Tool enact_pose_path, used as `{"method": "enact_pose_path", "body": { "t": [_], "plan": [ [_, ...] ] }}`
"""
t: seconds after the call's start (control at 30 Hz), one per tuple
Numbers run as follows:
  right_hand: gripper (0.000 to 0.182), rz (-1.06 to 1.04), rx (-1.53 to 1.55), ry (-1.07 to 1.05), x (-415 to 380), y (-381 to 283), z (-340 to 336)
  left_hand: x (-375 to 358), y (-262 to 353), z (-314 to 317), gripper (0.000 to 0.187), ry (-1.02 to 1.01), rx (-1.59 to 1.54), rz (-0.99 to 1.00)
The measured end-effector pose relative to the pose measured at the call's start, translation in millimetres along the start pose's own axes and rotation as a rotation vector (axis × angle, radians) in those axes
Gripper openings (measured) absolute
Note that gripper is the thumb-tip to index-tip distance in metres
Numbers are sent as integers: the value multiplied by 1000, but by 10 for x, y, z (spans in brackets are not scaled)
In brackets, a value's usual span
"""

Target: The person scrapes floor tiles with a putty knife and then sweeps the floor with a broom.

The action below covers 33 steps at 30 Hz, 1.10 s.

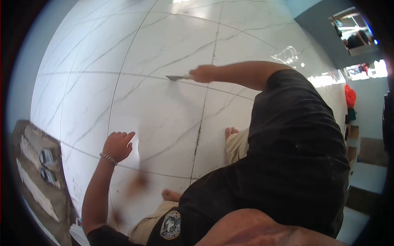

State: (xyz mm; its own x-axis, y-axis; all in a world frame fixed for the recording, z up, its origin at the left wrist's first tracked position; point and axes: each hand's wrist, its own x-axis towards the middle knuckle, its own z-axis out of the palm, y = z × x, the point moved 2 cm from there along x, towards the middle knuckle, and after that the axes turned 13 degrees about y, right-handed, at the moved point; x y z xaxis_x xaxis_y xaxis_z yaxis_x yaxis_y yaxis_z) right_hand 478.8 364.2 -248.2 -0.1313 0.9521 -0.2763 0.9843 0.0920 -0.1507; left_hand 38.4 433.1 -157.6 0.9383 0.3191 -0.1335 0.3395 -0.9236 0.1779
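My right hand point(203, 74) is closed round the pale handle of a putty knife point(175, 78). Its flat metal blade points left, over or on a joint line between the large tiles; whether it touches is not clear. My left hand point(119, 145), with a chain bracelet point(108, 158) at the wrist, is held out over the floor. Its fingers are stretched and the thumb stands apart, with nothing held. Glossy white floor tiles point(164, 119) with grey veins lie beneath both hands. One joint point(198, 137) looks dark and rough along its edges.
Bare feet point(231, 132) stand on the tiles. At the left, sandals point(47, 159) lie on a rough, dirty ledge beyond the tile edge. A white bucket point(78, 231) is partly visible at the lower left. Against the right wall are a red bag point(350, 96) and boxes point(353, 132).
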Motion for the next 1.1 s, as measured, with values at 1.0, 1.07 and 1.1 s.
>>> {"method": "enact_pose_path", "body": {
  "t": [1.0, 1.07, 1.1],
  "plan": [
    [47, 1322, 24, 725, -3627, 4362, 670, 2710, 642, 1675, 157, -194, -187, -1261],
    [48, 1403, 53, 642, -3488, 4546, 648, 2706, 633, 1684, 156, -200, -187, -1282],
    [48, 1393, 61, 634, -3438, 4658, 724, 2731, 633, 1679, 156, -198, -191, -1281]
  ]
}}
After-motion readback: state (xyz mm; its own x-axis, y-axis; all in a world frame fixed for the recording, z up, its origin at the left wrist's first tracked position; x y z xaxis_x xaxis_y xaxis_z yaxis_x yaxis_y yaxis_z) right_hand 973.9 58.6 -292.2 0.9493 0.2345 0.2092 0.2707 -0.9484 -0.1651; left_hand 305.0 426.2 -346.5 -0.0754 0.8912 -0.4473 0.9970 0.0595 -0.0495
